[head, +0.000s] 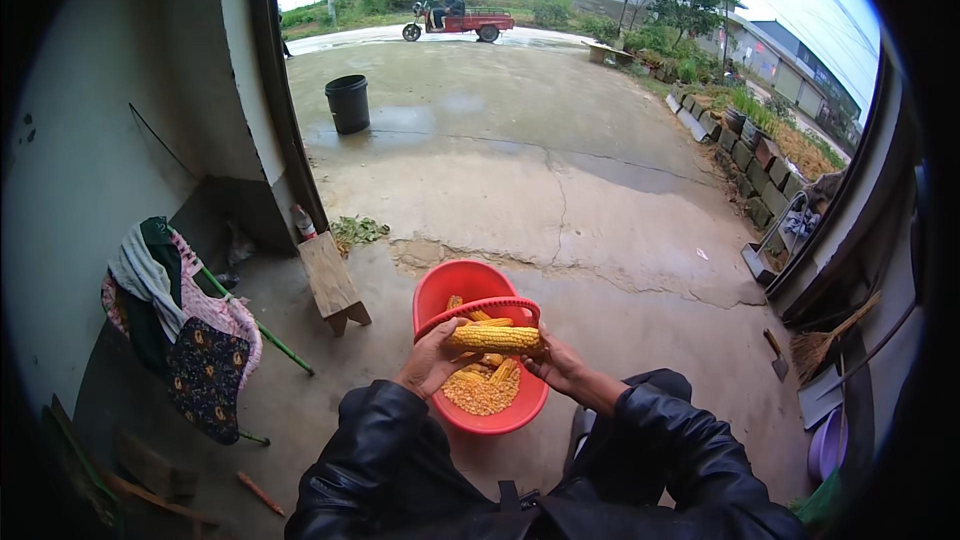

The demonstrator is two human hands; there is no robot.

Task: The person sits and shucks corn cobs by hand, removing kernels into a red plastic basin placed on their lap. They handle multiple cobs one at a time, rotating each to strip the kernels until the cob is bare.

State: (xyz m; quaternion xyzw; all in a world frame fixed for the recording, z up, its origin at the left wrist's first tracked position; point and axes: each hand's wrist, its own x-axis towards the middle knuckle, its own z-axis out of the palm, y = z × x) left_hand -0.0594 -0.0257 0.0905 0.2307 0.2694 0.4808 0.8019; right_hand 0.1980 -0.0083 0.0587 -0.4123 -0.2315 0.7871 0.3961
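Observation:
A yellow ear of corn (495,339) lies level between my two hands, above a red plastic basket (457,281) on the floor. My left hand (435,360) grips its left end, and my right hand (556,361) holds its right end. Under the hands, the basket contains loose corn kernels (480,399) and several more ears, partly hidden by the held one. The basket's red handle (510,302) arches just behind the held ear.
A small wooden bench (328,277) stands left of the basket, near a cloth-draped green-framed chair (202,360). Outside are a black bucket (348,105) and a person on a red cargo tricycle (480,21). A trowel (777,356), a straw broom (821,349) and a purple basin (827,446) are at right.

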